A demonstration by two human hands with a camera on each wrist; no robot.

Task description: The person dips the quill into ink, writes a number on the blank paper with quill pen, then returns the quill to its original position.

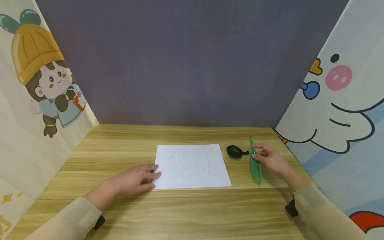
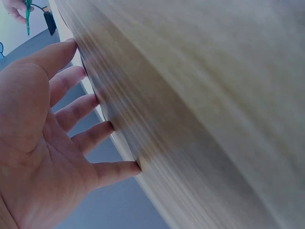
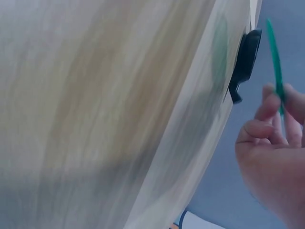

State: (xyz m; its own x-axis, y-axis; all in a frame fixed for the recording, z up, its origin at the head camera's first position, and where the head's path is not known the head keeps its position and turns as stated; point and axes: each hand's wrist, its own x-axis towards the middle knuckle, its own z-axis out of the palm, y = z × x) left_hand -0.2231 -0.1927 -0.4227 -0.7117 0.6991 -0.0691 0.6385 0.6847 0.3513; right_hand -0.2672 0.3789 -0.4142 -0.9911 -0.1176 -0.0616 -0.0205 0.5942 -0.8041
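A white sheet of paper lies on the wooden table with two rows of hand-drawn 6 shapes. My left hand has its fingers spread, fingertips resting at the sheet's left edge; the left wrist view shows the palm raised off the wood. On the right, my right hand pinches a thin, see-through green piece between thumb and fingertips. It stands almost edge-on in the right wrist view, a slim curved strip above the table. Between the paper and this hand lies a black rounded thing with a short bent neck.
The wooden table ends at a dark grey panel at the back. Printed walls stand on both sides, a cartoon child at the left and a white cartoon bird at the right. A green tint shows on the wood.
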